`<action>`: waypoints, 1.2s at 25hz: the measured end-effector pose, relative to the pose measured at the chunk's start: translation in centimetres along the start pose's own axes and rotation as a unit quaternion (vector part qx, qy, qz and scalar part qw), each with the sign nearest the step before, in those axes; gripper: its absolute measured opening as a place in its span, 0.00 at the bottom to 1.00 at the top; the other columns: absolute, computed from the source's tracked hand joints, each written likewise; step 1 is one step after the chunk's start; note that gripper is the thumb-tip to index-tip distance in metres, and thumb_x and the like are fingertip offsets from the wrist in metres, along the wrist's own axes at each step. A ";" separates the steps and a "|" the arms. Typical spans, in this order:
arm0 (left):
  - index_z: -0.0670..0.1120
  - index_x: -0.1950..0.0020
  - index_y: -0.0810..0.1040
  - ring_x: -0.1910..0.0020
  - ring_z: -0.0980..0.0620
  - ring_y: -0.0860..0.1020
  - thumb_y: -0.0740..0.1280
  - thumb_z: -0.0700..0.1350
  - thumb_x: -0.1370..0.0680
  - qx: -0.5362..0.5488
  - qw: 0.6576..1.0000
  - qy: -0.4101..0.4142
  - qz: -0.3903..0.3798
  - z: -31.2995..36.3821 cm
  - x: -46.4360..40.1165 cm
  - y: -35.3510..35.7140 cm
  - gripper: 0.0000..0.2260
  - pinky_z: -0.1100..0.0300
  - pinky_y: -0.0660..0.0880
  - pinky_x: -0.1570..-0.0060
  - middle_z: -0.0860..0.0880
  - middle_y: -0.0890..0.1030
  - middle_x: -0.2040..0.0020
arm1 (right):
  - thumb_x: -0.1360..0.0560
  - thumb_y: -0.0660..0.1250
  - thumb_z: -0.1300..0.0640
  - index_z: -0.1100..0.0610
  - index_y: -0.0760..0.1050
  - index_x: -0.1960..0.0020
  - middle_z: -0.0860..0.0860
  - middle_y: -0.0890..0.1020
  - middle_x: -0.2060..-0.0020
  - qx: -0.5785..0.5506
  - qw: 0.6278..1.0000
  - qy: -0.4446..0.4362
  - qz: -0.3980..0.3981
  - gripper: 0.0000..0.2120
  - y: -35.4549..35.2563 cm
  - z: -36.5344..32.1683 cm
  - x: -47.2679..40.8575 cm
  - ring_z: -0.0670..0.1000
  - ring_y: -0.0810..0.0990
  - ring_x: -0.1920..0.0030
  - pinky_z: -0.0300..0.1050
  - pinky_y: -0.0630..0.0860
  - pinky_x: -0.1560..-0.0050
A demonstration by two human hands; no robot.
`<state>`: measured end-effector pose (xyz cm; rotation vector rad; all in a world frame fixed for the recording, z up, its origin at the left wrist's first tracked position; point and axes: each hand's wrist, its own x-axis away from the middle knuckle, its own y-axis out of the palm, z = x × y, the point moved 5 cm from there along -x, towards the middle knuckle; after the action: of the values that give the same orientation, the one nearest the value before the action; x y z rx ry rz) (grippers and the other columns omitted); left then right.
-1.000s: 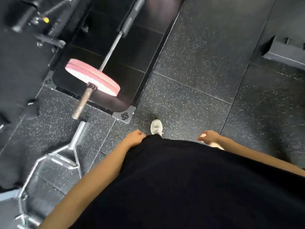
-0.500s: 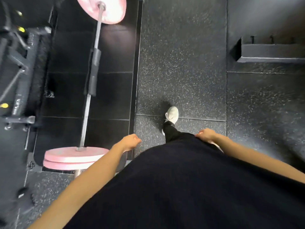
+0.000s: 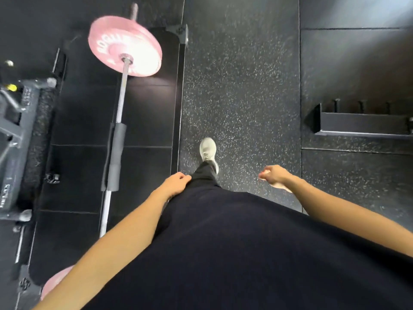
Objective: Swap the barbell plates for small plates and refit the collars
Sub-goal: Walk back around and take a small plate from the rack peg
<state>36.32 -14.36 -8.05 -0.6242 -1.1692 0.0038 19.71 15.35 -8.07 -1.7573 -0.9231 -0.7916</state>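
Below, the left forearm hid most of the near pink round rubber plate (image 3: 55, 280); the left hand (image 3: 176, 184) was loosely curled and empty, the blurred right hand's (image 3: 273, 175) grip unclear.

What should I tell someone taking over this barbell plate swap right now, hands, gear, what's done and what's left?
Left hand: loosely curled at the thigh, holding nothing.
Right hand: out to the side, seemingly empty; motion blur leaves that uncertain.
Barbell: lying on the dark platform to the left, a black pad around the shaft.
Pink plate sits on the far sleeve; the near pink plate shows only an edge behind the left arm.
Done: nothing visible; pink plates on both ends.
Left: pull the pink plates, load small plates, refit collars. No small plates or collars in view. The person is standing on the speckled floor beside the bar.
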 end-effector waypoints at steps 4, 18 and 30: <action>0.48 0.37 0.74 0.40 0.49 0.72 0.57 0.58 0.20 0.001 0.999 0.016 -0.044 7.9 -8.4 -6.8 0.19 0.56 0.66 0.44 0.50 0.75 0.37 | 0.22 0.65 0.54 0.62 0.75 0.38 0.57 0.78 0.38 -0.009 0.999 0.038 -0.022 0.17 -7.0 -4.2 -7.5 0.57 0.77 0.39 0.44 0.72 0.45; 0.49 0.44 0.74 0.64 0.50 0.73 0.60 0.57 0.21 -0.136 0.984 0.069 -0.091 43.4 -32.3 -33.1 0.14 0.58 0.67 0.66 0.50 0.77 0.58 | 0.22 0.64 0.55 0.61 0.78 0.39 0.57 0.79 0.38 -0.073 0.996 0.047 0.008 0.15 -40.3 -19.5 -29.8 0.56 0.76 0.38 0.44 0.71 0.40; 0.48 0.37 0.75 0.36 0.45 0.72 0.58 0.54 0.19 -0.106 0.991 0.082 -0.003 77.1 -47.4 -48.0 0.16 0.57 0.65 0.47 0.46 0.75 0.33 | 0.22 0.64 0.54 0.61 0.77 0.39 0.57 0.81 0.41 -0.137 0.988 0.033 0.061 0.16 -75.1 -24.3 -48.6 0.55 0.79 0.45 0.44 0.73 0.45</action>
<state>-64.19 -34.30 -7.81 -0.7932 -1.0199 -0.1761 -71.71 -0.07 -6.92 -1.9913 -0.6798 -0.9240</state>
